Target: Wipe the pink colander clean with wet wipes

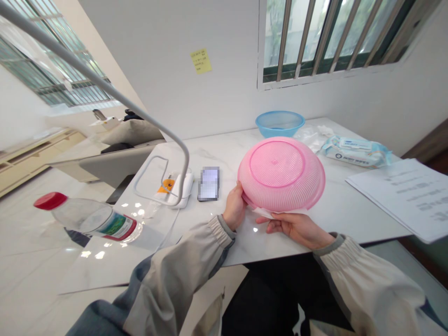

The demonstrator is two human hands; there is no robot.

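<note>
A pink plastic colander point(281, 173) is tilted up above the white marble table point(350, 210), its perforated underside facing me. My left hand point(234, 207) grips its left rim. My right hand point(297, 227) is under its lower edge, pinching a white wipe point(269, 213) against the rim. Both sleeves are beige.
A blue basin point(279, 123) sits at the back near the wall. A pack of wet wipes point(357, 152) and printed sheets point(406, 193) lie to the right. A phone point(209, 183), a white lamp base point(175, 189) and a lying water bottle point(89, 217) are to the left.
</note>
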